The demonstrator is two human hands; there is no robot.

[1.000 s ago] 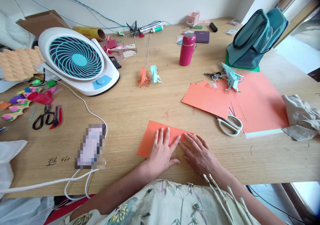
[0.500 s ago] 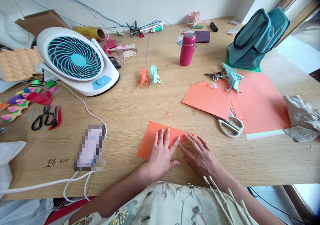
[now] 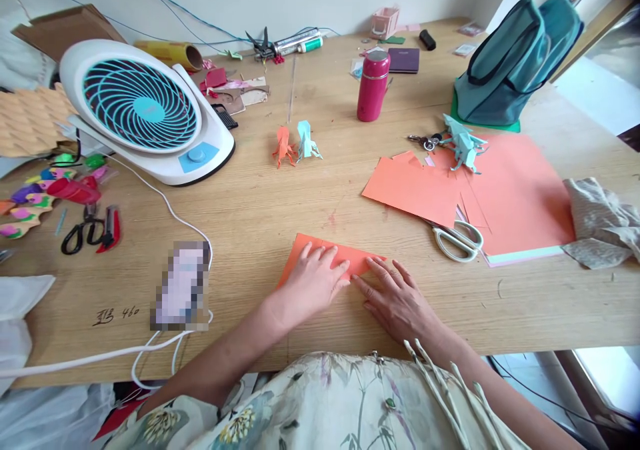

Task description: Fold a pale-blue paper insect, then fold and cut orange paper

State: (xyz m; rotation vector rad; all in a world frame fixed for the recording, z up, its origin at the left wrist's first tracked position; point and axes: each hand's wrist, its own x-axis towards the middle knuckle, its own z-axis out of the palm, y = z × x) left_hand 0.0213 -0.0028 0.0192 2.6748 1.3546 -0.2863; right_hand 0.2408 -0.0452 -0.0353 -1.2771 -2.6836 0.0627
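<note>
Left hand [image 3: 313, 275] spread flat, palm down, on orange paper [image 3: 356, 257]; right hand [image 3: 395, 297] also flat, fingertips at the paper's right end. Neither pinches or clamps. Paper lies under the fingers, showing left of and beyond the left hand, near side of table [image 3: 250, 210]. Looks early: flat, maybe creased, no figure shape; remaining steps can't be told. Farther out, orange figure [image 3: 284, 145] and pale-blue figure [image 3: 305, 140] look complete; scissors [image 3: 460, 242] right, unheld.
</note>
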